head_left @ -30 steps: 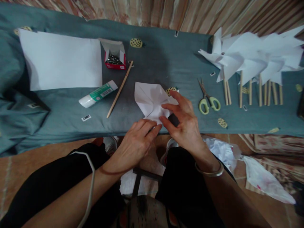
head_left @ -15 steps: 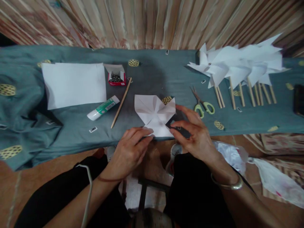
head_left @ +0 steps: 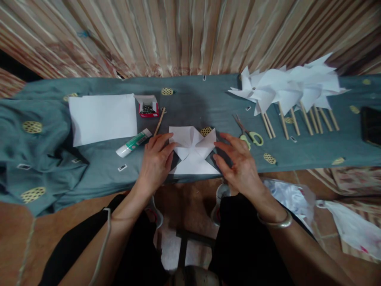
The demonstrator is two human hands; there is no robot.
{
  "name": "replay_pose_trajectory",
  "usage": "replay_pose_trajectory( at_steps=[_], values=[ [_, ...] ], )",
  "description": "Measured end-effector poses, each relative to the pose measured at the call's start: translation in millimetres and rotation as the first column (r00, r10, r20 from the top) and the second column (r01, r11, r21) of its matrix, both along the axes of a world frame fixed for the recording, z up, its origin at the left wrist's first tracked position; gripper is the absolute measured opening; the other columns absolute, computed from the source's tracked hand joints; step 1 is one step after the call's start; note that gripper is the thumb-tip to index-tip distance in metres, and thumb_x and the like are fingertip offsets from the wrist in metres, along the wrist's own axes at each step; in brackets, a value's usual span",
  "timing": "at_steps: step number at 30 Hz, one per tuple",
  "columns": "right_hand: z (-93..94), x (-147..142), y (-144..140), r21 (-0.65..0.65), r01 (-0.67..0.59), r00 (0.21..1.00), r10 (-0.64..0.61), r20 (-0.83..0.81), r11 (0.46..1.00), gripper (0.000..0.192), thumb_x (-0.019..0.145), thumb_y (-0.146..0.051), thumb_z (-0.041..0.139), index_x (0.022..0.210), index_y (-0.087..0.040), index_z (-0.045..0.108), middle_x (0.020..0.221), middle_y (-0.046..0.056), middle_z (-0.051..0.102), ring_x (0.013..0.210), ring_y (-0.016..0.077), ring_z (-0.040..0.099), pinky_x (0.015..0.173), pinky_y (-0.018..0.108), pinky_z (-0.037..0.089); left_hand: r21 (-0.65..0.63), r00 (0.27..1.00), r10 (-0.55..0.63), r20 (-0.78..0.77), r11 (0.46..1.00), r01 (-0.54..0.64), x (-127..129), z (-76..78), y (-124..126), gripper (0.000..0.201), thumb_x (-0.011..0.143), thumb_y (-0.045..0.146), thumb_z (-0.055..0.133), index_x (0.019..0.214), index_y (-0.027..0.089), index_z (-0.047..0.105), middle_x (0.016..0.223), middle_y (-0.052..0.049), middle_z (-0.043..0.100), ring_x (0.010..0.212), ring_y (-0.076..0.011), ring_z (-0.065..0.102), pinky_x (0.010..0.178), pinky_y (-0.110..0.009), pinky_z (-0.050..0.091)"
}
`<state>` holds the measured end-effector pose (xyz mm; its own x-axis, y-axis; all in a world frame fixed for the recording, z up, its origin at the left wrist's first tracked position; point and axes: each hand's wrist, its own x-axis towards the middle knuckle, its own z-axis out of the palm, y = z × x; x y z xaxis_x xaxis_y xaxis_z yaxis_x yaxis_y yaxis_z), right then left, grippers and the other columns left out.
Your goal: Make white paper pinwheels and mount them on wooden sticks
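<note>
A white folded paper square (head_left: 193,153) with cut, creased flaps lies near the front edge of the teal cloth-covered table (head_left: 193,103). My left hand (head_left: 156,161) rests with spread fingers on the paper's left side, close to a thin wooden stick (head_left: 159,122). On the paper's right side my right hand (head_left: 238,161) lies flat, fingers apart, touching its edge. Neither hand grips anything.
Left of the paper lie a glue tube (head_left: 133,142), a small red box of pins (head_left: 147,107) and a white sheet (head_left: 102,118). Green-handled scissors (head_left: 250,133) and several finished paper pinwheels on sticks (head_left: 291,95) lie to the right. A dark object (head_left: 371,126) sits far right.
The view has tilted up. My left hand moved from the paper's near corner up to its left side; my right hand shifted to the right edge, and the paper flaps lie flatter.
</note>
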<state>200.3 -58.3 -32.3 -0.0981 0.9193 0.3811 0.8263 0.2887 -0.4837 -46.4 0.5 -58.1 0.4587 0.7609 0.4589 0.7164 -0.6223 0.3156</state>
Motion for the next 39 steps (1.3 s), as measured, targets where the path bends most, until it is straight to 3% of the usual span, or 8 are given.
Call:
replay_pose_trajectory(
  at_steps=[3,8,13,16,21,29,34,39],
  values=[
    [1.5,1,1,0.014,0.003,1.0,-0.003,0.016,1.0,0.027,0.092,-0.027,0.057,0.117,-0.02,0.066,0.137,0.014,0.059,0.126,0.0312,0.055,0.107,0.057,0.044,-0.009,0.999,-0.015,-0.037,1.0,0.015,3,5.0,0,0.016,0.09,0.015,0.055,0.1,0.021,0.067,0.113,-0.007,0.07,0.108,-0.0277,0.06,0.087,-0.045,0.051],
    [10.1,0,-3,0.102,0.029,0.997,-0.036,0.062,0.994,0.026,0.092,-0.023,0.056,0.116,-0.021,0.067,0.137,0.014,0.058,0.126,0.0315,0.054,0.107,0.053,0.044,-0.036,0.993,-0.082,-0.084,0.996,0.079,10,15.8,-15,0.014,0.091,0.016,0.057,0.101,0.017,0.067,0.098,-0.007,0.073,0.094,-0.0247,0.064,0.083,-0.042,0.047],
    [10.6,-15,-11,0.056,-0.043,0.997,0.04,0.067,0.997,0.023,0.094,-0.02,0.054,0.108,-0.012,0.069,0.099,0.013,0.074,0.093,0.0269,0.067,0.086,0.043,0.055,-0.079,0.981,-0.18,-0.072,0.982,0.174,28,16.6,-35,0.016,0.092,0.017,0.056,0.104,0.013,0.066,0.098,-0.009,0.073,0.088,-0.023,0.065,0.075,-0.038,0.046],
    [5.3,-22,-13,-0.016,-0.018,0.997,0.019,0.076,1.0,0.026,0.093,-0.027,0.058,0.106,-0.007,0.069,0.09,0.013,0.075,0.085,0.0269,0.067,0.078,0.04,0.056,-0.148,0.975,-0.218,-0.032,0.966,0.211,35,17.4,-39,0.017,0.093,0.02,0.055,0.103,0.013,0.066,0.1,-0.01,0.072,0.089,-0.023,0.064,0.076,-0.037,0.048],
    [2.0,-24,-10,-0.027,-0.019,0.997,0.021,0.073,0.999,0.026,0.093,-0.031,0.058,0.103,-0.01,0.069,0.097,0.012,0.075,0.091,0.0268,0.066,0.083,0.039,0.055,-0.201,0.975,-0.17,0.142,0.96,0.196,36,19.0,-23,0.027,0.095,0.017,0.048,0.113,0.016,0.066,0.111,-0.011,0.068,0.103,-0.0234,0.059,0.086,-0.039,0.049],
    [1.3,-25,-6,-0.1,0.064,0.997,-0.059,0.05,0.993,0.025,0.092,-0.032,0.059,0.102,-0.011,0.069,0.082,0.009,0.074,0.077,0.0236,0.067,0.075,0.037,0.055,-0.208,0.989,-0.134,0.06,0.967,0.143,54,1.7,-4,0.027,0.092,0.018,0.052,0.107,0.025,0.073,0.128,-0.01,0.061,0.12,-0.0291,0.045,0.092,-0.047,0.041],
    [6.2,-27,-6,-0.028,-0.042,0.993,0.045,0.11,0.999,0.026,0.095,-0.028,0.054,0.106,-0.01,0.068,0.101,0.014,0.073,0.092,0.0253,0.063,0.085,0.04,0.055,-0.229,0.989,-0.135,0.052,0.963,0.144,56,-2.2,-3,0.024,0.091,0.021,0.055,0.106,0.023,0.074,0.128,-0.011,0.061,0.121,-0.0304,0.045,0.092,-0.046,0.041],
    [10.5,-26,-5,-0.076,-0.269,0.952,0.277,0.127,0.96,0.029,0.089,-0.01,0.045,0.108,-0.012,0.067,0.138,0.019,0.053,0.124,0.0293,0.05,0.103,0.047,0.048,-0.268,0.988,-0.154,0.034,0.95,0.157,53,-2.1,-2,0.026,0.089,0.022,0.057,0.109,0.024,0.073,0.131,-0.012,0.06,0.122,-0.0322,0.044,0.091,-0.047,0.041]
  ],
)
